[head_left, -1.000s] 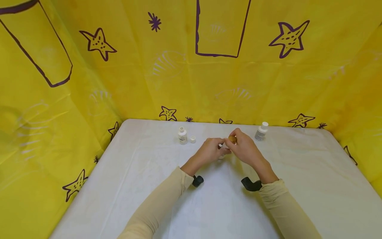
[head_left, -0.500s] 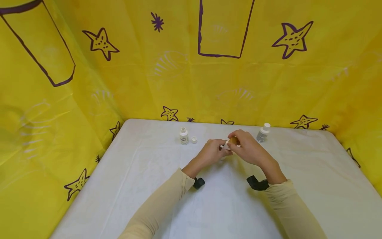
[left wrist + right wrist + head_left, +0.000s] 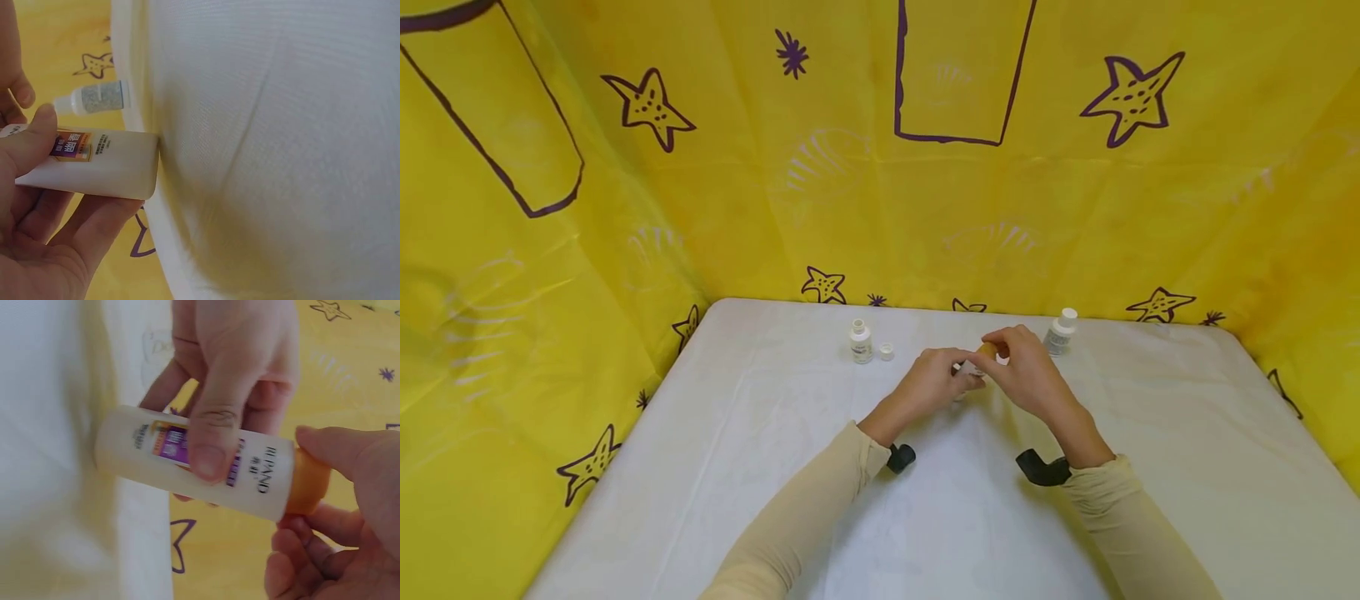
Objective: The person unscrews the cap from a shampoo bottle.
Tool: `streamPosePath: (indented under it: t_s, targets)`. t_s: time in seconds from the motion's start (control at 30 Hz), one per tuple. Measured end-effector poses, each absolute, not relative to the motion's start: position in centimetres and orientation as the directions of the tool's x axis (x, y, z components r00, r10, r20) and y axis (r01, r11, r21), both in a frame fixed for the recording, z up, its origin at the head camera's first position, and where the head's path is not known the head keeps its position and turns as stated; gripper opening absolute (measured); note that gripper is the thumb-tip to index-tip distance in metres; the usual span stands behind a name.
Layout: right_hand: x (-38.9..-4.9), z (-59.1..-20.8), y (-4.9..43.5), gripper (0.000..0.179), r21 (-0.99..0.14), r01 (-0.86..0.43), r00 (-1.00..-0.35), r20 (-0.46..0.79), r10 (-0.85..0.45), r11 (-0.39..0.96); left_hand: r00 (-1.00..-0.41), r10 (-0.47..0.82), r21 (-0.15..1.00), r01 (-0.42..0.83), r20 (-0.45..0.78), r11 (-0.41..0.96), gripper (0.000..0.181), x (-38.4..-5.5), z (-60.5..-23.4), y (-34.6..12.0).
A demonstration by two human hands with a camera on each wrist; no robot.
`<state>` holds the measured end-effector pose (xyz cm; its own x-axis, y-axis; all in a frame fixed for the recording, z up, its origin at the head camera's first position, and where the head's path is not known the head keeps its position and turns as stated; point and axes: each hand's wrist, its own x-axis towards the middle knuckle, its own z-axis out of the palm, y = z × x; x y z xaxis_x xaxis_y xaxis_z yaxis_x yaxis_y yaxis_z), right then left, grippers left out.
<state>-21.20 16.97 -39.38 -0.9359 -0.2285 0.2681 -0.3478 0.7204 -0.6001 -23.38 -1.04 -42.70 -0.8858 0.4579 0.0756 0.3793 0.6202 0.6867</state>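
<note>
My left hand point(image 3: 928, 382) grips the body of a white plastic bottle point(image 3: 265, 472) with a purple and orange label, thumb across its front. On the bottle's end is an orange cap point(image 3: 310, 485), which my right hand point(image 3: 1026, 371) pinches between thumb and fingers. The bottle is tilted in the head view, mostly covered by both hands. Its base comes close to the table's white cloth in the left wrist view.
An uncapped white bottle point(image 3: 861, 345) stands at the back, left of my hands, with a small white cap point(image 3: 887, 352) beside it. Behind my right hand stands a capped white bottle point(image 3: 1059, 335). A yellow patterned curtain point(image 3: 880, 208) borders the white table point(image 3: 775, 433).
My right hand's fingers and thumb have shifted around the orange cap. My left hand keeps its grip on the bottle. The standing bottles and loose cap stay in place.
</note>
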Motion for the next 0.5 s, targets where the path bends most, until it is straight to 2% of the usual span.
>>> streamPosePath:
  t_s: [0.33,0.5]
  targets:
    - [-21.27,-39.75,16.88,0.040,-0.567,-0.440,-0.893,0.359,-0.271,0.696,-0.887,0.454,0.685,0.385,0.089,0.618,0.015,-23.63,-42.49,-1.14]
    - [-21.30,-40.04,17.37,0.040,-0.560,-0.478,-0.875,0.372,-0.311,0.676,-0.890,0.450,0.692,0.374,0.079,0.618,0.017,-23.65,-42.73,-1.05]
